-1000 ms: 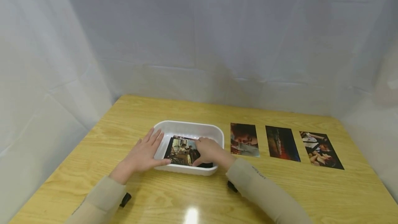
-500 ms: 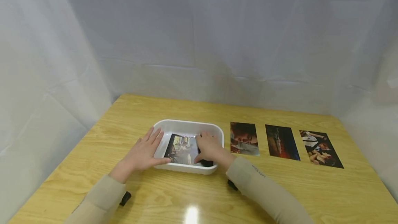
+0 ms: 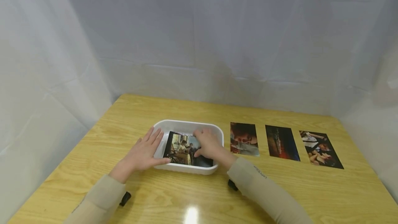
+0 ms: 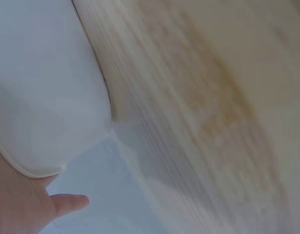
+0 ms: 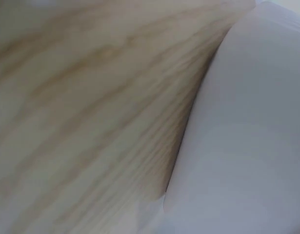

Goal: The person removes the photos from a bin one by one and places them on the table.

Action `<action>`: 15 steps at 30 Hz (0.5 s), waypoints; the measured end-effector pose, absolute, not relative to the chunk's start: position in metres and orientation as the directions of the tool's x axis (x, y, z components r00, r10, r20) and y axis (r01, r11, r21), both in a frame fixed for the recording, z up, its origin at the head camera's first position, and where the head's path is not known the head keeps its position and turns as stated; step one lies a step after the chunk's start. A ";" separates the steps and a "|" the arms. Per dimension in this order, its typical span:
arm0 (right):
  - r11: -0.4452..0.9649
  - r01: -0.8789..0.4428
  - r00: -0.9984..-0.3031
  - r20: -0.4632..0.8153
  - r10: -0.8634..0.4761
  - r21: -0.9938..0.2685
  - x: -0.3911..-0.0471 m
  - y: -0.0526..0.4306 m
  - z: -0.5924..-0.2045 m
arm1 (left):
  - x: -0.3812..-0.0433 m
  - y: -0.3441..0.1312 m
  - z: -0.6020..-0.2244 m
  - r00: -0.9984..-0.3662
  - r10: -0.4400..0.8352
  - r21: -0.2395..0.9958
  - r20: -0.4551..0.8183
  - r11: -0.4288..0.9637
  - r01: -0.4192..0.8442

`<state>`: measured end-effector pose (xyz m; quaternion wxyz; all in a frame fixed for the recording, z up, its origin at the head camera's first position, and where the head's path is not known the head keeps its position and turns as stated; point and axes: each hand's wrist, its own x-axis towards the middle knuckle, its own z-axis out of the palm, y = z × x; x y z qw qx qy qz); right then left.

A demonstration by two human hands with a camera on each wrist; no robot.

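A white plastic tray (image 3: 174,123) stands on the wooden table, with dark-bordered photos inside. The uppermost photo (image 3: 183,149) shows figures in a bright room. Fingers spread, my left hand (image 3: 141,153) rests over the tray's left end, its thumb reaching across the near corner. My right hand (image 3: 209,146) is inside the tray's right end, thumb and fingers curled at the right part of the uppermost photo. In the left wrist view, part of the left hand (image 4: 23,204) shows at the tray's rim. The right wrist view has only the tray wall (image 5: 242,126) and tabletop, no fingers.
To the right of the tray, three photos lie apart in a row: a face photo (image 3: 244,139), a dark red-and-blue one (image 3: 282,143) and a black-bordered one (image 3: 321,149). White cloth (image 3: 192,44) hangs behind the table (image 3: 155,199).
Glare crosses the uppermost photo half a second ago, and now its picture shows plainly with a grey sheen at the right. My right hand has shifted slightly; the left stays still.
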<state>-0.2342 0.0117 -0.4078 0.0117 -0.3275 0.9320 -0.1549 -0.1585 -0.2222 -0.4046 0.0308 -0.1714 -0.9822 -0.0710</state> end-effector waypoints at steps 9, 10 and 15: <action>0.731 -0.583 -0.799 0.090 -0.594 -0.354 -0.239 0.014 -0.404 | -0.160 -0.223 -0.407 -0.937 0.335 0.115 0.094 0.932 0.345; 0.729 -0.589 -0.797 0.102 -0.595 -0.350 -0.238 0.015 -0.403 | -0.160 -0.223 -0.407 -0.937 0.336 0.115 0.096 0.931 0.346; 0.659 -0.680 -0.733 0.289 -0.616 -0.321 -0.235 0.018 -0.400 | -0.160 -0.224 -0.407 -0.936 0.337 0.112 0.098 0.931 0.347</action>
